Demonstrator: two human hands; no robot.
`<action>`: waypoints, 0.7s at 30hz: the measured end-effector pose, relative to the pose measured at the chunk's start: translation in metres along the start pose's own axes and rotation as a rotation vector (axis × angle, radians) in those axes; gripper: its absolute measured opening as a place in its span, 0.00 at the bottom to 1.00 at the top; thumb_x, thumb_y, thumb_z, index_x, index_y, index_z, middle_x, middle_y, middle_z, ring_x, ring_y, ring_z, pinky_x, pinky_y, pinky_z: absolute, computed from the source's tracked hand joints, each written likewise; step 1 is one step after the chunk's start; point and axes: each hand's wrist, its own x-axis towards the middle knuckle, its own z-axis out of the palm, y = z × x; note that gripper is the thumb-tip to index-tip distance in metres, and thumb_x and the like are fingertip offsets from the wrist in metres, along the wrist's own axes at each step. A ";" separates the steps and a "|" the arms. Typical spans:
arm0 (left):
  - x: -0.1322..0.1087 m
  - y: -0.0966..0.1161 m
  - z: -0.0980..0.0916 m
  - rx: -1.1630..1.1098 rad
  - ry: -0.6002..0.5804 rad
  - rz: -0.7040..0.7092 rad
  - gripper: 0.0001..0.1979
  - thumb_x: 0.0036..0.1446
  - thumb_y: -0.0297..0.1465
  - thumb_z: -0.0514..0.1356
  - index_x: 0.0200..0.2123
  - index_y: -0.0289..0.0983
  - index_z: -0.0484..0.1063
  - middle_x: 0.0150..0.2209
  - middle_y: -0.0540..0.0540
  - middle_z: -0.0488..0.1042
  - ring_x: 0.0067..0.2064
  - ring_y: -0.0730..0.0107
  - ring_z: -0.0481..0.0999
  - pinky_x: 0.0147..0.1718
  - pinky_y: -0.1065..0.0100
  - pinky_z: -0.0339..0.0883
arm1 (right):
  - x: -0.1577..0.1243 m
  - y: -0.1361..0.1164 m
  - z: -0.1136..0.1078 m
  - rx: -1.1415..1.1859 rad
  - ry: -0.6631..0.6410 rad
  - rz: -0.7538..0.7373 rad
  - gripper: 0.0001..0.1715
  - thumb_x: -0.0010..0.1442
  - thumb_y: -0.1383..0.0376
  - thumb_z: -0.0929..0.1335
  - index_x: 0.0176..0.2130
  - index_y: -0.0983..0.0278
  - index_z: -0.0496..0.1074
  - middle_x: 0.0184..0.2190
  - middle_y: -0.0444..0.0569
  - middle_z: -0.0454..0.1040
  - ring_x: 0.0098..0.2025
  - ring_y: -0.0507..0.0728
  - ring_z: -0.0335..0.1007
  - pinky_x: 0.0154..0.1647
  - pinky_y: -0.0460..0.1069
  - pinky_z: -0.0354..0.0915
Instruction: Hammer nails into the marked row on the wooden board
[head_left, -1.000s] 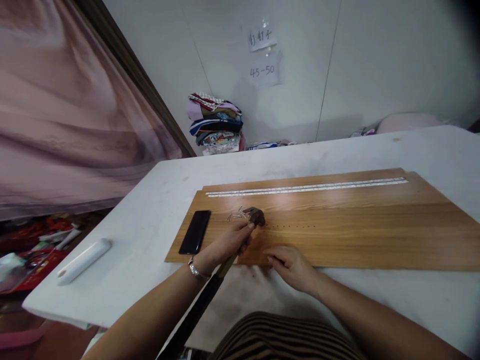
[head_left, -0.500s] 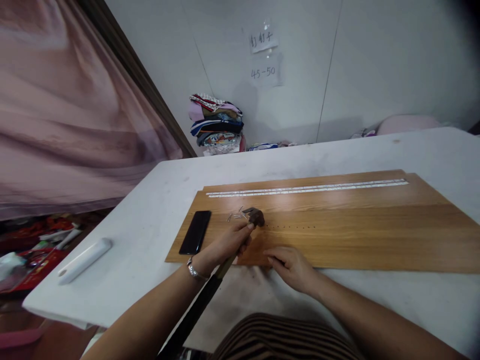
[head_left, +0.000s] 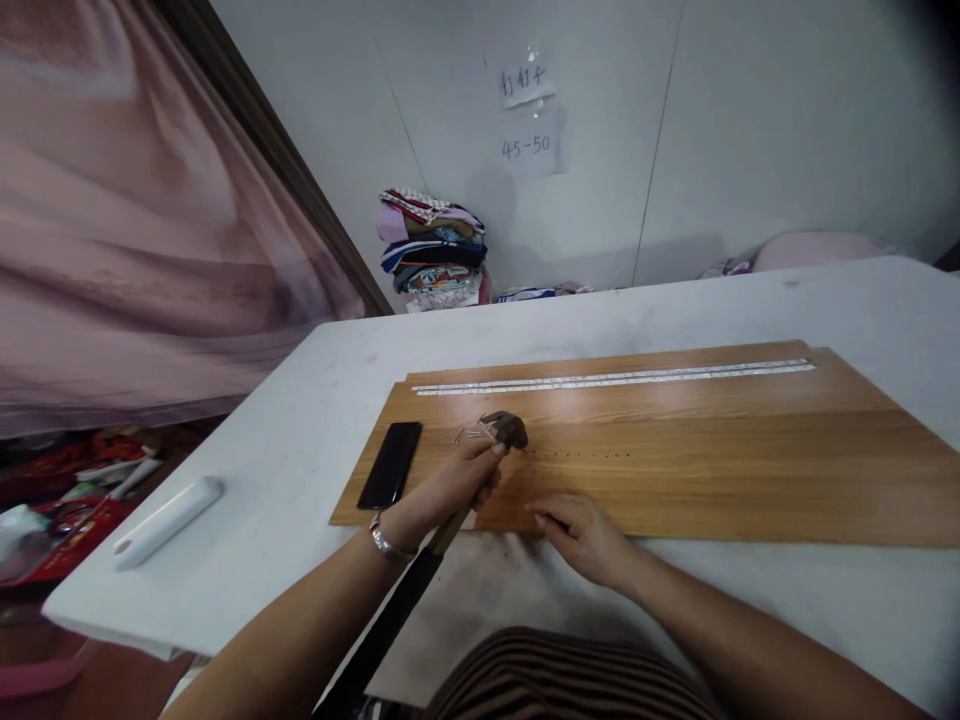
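Note:
My left hand (head_left: 471,472) is closed around a hammer, gripping it just below the dark claw head (head_left: 512,430). The hammer's black handle (head_left: 390,620) slants down beneath my left forearm. Under the head lies a wooden board (head_left: 720,460), with a row of small dark nail heads or holes (head_left: 577,455) running to the right. Several loose nails (head_left: 472,434) lie just left of the head. My right hand (head_left: 581,535) rests at the board's front edge with its fingers curled together; what they hold, if anything, is hidden.
On the board's left end lies a black phone (head_left: 390,465). Two white measuring strips (head_left: 615,379) run along its back. A white oblong object (head_left: 169,522) is on the white table (head_left: 255,430) at left. Folded clothes (head_left: 433,250) are stacked behind the table, beside a pink curtain (head_left: 165,220).
The hammer head and my left hand have shifted very slightly upward in the view. My right hand stays at the board's front edge.

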 end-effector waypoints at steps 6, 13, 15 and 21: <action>0.005 -0.008 0.002 0.023 -0.002 0.005 0.24 0.57 0.51 0.53 0.40 0.35 0.68 0.24 0.54 0.64 0.20 0.79 0.62 0.17 0.75 0.58 | 0.000 0.000 0.001 0.002 0.007 -0.005 0.15 0.63 0.69 0.63 0.44 0.62 0.78 0.38 0.50 0.81 0.38 0.57 0.77 0.40 0.50 0.69; 0.001 -0.001 0.003 0.027 0.006 -0.010 0.24 0.57 0.51 0.52 0.41 0.35 0.68 0.24 0.53 0.64 0.20 0.79 0.62 0.17 0.75 0.57 | 0.000 0.000 0.001 -0.002 0.000 0.012 0.15 0.64 0.68 0.63 0.44 0.62 0.78 0.37 0.50 0.81 0.38 0.57 0.77 0.40 0.50 0.69; -0.001 0.002 0.002 0.009 0.007 -0.001 0.24 0.57 0.50 0.52 0.41 0.35 0.68 0.24 0.53 0.64 0.20 0.80 0.61 0.17 0.75 0.57 | 0.000 0.000 0.001 0.003 0.000 0.015 0.15 0.64 0.67 0.63 0.44 0.62 0.78 0.38 0.51 0.81 0.38 0.57 0.77 0.40 0.50 0.70; -0.002 0.002 0.001 -0.006 -0.005 0.000 0.23 0.57 0.50 0.53 0.41 0.35 0.67 0.24 0.53 0.64 0.20 0.80 0.61 0.17 0.75 0.57 | 0.000 0.000 0.000 -0.010 -0.002 0.014 0.16 0.64 0.67 0.62 0.45 0.62 0.78 0.38 0.51 0.81 0.38 0.57 0.77 0.39 0.50 0.70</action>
